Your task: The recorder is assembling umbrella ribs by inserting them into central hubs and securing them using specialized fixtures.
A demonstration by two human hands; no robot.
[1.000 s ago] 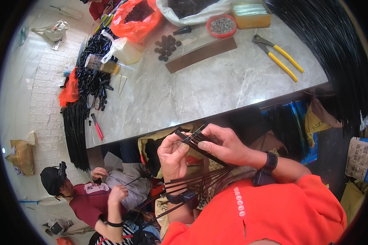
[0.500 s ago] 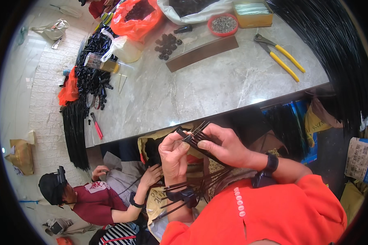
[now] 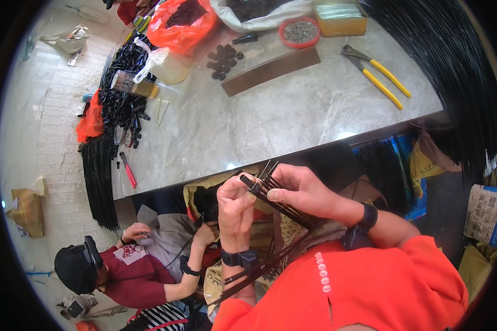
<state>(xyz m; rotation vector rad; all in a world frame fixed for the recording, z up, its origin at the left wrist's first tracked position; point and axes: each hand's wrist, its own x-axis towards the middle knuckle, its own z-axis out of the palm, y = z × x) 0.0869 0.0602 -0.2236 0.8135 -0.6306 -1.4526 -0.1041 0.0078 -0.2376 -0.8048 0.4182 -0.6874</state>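
Note:
In front of my chest, beyond the orange garment, both hands meet just off the table's near edge. My left hand [image 3: 236,208] is closed, pinching a short black tube [image 3: 249,182] between thumb and fingers. Against it, my right hand [image 3: 306,190] grips several thin dark rods [image 3: 292,214], thumb laid across them. Their tips stick up between the two hands. The long ends trail down toward my left forearm and cross it. Whether any rod tip sits inside the tube is hidden by my fingers.
On the grey table [image 3: 270,118] lie yellow-handled pincers [image 3: 376,80], a brown bar [image 3: 271,70], black caps [image 3: 225,59], a red bowl of metal bits [image 3: 300,33] and red-handled pliers [image 3: 128,172]. Black rod bundles [image 3: 442,66] overhang the right edge. A co-worker [image 3: 138,276] sits to my left.
The rods' trailing ends have drawn closer together over my left forearm. My hands stay nearly in place, the tube tilting slightly. The co-worker's head and hand have shifted.

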